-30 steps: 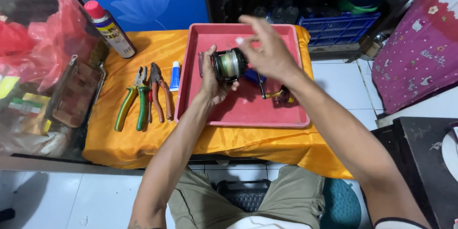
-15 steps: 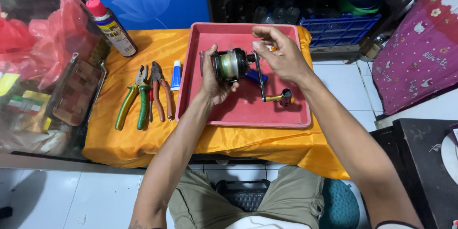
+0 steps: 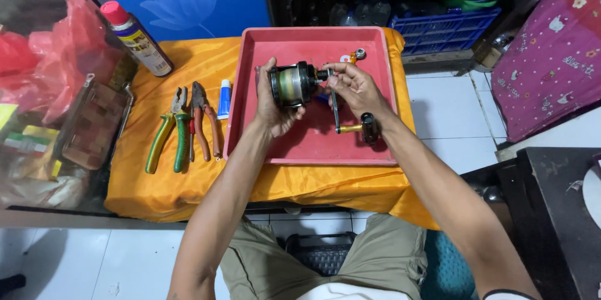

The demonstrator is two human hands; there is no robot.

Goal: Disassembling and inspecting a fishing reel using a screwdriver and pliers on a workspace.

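Half a second back my right hand (image 3: pixel 354 87) sat higher over the reel; now it has dropped so the fingertips pinch at the side of the body where the crank meets it — a small shift, with the reel itself hardly moved. Going left to right: a spray can (image 3: pixel 136 38) with a red cap leans at the back of the yellow cloth (image 3: pixel 188 181), then green-handled pliers (image 3: pixel 168 132) and red-handled pliers (image 3: pixel 205 118) lie side by side, with a small white-and-blue tube (image 3: pixel 224 98) just beside the red tray (image 3: pixel 375 56). My left hand (image 3: pixel 272 103) is wrapped around the fishing reel (image 3: pixel 293 83), clamped on its spool end and holding it above the tray, not resting in it. My right fingers are closed on the handle arm (image 3: pixel 336 109), whose dark knob (image 3: pixel 369 128) hangs low near the tray floor. To do this well, I judge I should keep the left grip firm and still, turn only with the right fingertips, and stay over the tray — small loose parts (image 3: pixel 354 56) at its far rim suggest anything dropped could roll.
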